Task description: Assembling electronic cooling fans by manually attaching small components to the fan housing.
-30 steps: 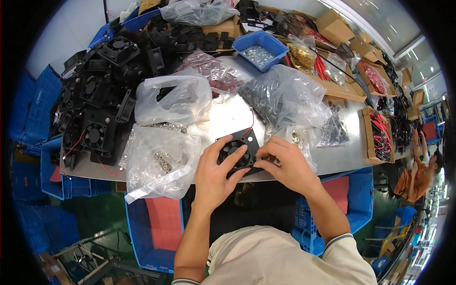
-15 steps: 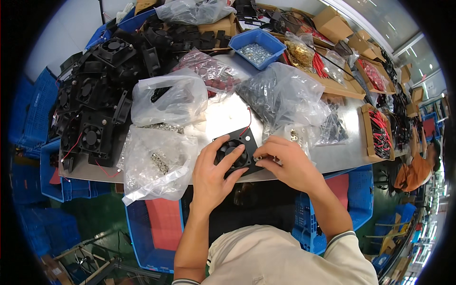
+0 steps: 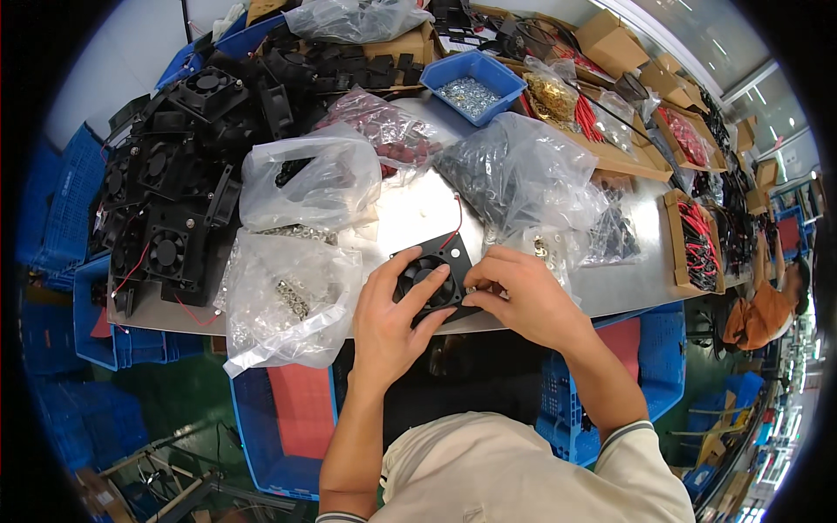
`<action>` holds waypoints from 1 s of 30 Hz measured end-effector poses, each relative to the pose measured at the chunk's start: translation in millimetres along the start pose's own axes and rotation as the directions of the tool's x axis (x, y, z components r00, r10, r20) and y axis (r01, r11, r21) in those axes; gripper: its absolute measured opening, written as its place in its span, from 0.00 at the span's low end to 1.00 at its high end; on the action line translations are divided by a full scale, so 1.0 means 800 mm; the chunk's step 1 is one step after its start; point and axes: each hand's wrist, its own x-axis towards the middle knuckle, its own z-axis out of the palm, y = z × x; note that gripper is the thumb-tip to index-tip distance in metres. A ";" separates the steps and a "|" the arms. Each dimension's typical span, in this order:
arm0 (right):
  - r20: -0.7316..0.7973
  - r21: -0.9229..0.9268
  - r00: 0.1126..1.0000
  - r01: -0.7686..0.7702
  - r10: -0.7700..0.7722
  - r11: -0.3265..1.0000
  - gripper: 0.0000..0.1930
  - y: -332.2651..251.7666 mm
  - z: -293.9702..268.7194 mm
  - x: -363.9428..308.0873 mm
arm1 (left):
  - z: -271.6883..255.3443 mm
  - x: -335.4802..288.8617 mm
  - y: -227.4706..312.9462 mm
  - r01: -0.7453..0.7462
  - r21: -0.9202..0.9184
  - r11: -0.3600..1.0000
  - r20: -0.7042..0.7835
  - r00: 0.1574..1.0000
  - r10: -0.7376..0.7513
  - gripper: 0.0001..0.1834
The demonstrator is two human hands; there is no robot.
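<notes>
A black cooling fan on a square black plate [image 3: 460, 263] lies at the table's front edge, a red wire rising from its far side. My left hand [image 3: 390, 324] is spread over the fan, its thumb and fingers gripping the frame and holding it against the table. At the plate's right edge, my right hand [image 3: 530, 301] pinches a small shiny metal piece [image 3: 470, 290], mostly covered by the fingertips; its exact kind is unclear. Left of my left hand sits a clear plastic bag [image 3: 296, 305] with small metal parts.
Many black fans [image 3: 166, 248] are heaped at the left. A blue bin [image 3: 514, 87] of small metal parts stands at the back, near a large clear bag [image 3: 523, 166] of dark pieces. A box of red and black wires [image 3: 697, 248] is at the right. Blue crates [image 3: 253, 436] flank me below.
My right hand has shifted slightly, its fingertips closing in over the small metal piece at the plate's edge. My left hand and the fan stay in place.
</notes>
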 end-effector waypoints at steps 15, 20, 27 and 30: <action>-0.064 -0.055 0.994 0.087 -0.090 0.995 0.10 0.008 0.005 -0.013 | 0.000 0.000 0.001 0.001 0.001 1.000 0.000 1.000 -0.001 0.30; -0.047 -0.059 0.999 0.025 -0.028 0.998 0.10 0.003 0.005 -0.014 | 0.000 0.001 0.001 -0.007 0.007 1.000 -0.001 1.000 0.007 0.30; -0.113 -0.070 0.990 0.079 -0.086 0.994 0.11 0.012 0.011 -0.021 | 0.001 0.000 0.000 -0.013 0.012 1.000 -0.008 1.000 0.013 0.28; -0.106 -0.053 0.993 0.049 -0.055 0.997 0.11 0.012 0.011 -0.022 | 0.001 0.000 0.001 -0.006 0.011 1.000 -0.004 1.000 0.006 0.28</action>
